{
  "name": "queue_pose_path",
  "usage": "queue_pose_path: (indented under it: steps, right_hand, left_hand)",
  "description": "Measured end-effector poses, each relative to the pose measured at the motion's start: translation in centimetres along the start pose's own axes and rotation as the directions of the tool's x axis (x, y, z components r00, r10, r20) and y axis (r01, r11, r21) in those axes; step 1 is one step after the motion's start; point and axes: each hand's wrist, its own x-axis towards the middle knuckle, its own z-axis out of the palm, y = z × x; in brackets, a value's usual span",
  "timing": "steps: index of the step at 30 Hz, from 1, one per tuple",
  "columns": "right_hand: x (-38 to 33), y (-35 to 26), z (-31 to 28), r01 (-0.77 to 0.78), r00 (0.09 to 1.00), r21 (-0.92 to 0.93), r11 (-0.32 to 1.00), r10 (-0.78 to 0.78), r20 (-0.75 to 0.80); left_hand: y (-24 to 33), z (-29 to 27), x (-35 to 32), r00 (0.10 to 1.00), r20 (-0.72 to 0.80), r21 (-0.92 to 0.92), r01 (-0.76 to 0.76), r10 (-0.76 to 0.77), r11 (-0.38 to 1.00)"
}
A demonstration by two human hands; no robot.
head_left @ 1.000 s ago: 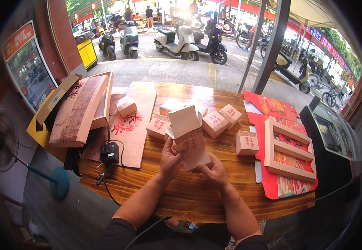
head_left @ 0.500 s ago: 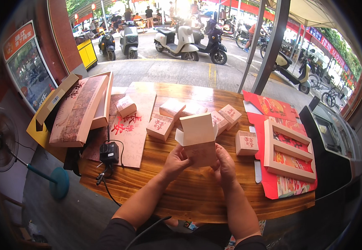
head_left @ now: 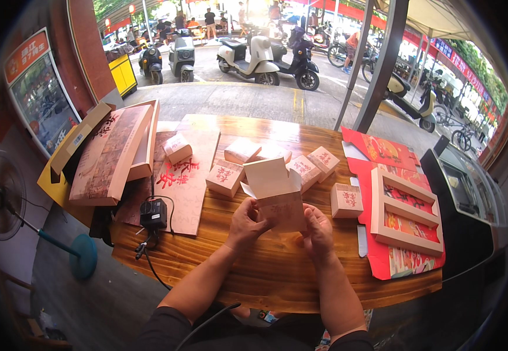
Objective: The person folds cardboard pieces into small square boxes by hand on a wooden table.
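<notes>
A small light-brown cardboard box [head_left: 282, 209] with its top flap standing up is held above the wooden table between my two hands. My left hand [head_left: 247, 223] grips its left side, the thumb laid across the near face. At the right edge, my right hand [head_left: 318, 231] pinches the box with thumb and fingers; the fingertips are partly hidden. Closed boxes of the same kind lie just beyond: one box [head_left: 226, 178] left of it, a pair behind with a pale box [head_left: 242, 151], another box [head_left: 303, 172] to the right, and a lone box [head_left: 346, 200] nearer my right hand.
On the left, a large flat gift box [head_left: 110, 155] leans by a printed board [head_left: 198, 193] bearing a small box [head_left: 177, 148] and a black power adapter [head_left: 153, 214] with cable. On the right, a cardboard divider frame [head_left: 376, 225] lies on red printed card [head_left: 406, 264].
The held box has tilted slightly, and its raised flap has shifted left. My right hand has moved a little to the right along the box's edge.
</notes>
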Motion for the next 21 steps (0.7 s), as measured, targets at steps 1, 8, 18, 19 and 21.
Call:
queue_pose_path:
  steps: [1,8,18,19,21]
  right_hand:
    - [-0.1,0.0,0.0,0.014,1.000,-0.024,1.000,-0.014,0.013]
    - [-0.6,-0.5,1.8,0.078,0.997,-0.163,0.984,-0.078,0.008]
    - [-0.3,0.3,0.7,0.130,0.991,-0.218,0.967,-0.130,0.011]
    - [-0.3,0.3,0.7,0.133,0.991,-0.215,0.968,-0.133,0.014]
    - [-0.3,0.2,0.8,0.149,0.989,-0.220,0.964,-0.144,0.039]
  left_hand:
    - [0.0,0.0,0.0,1.000,-0.006,0.012,0.007,-0.007,1.000]
    - [1.0,0.3,-0.2,0.998,0.031,0.051,0.055,-0.057,0.997]
    - [1.0,0.4,-0.8,0.998,-0.027,0.034,0.059,-0.058,0.998]
    - [1.2,0.6,-0.8,0.997,-0.044,0.019,0.067,-0.066,0.998]
    - [1.3,0.9,-0.7,0.997,-0.050,-0.005,0.065,-0.065,0.998]
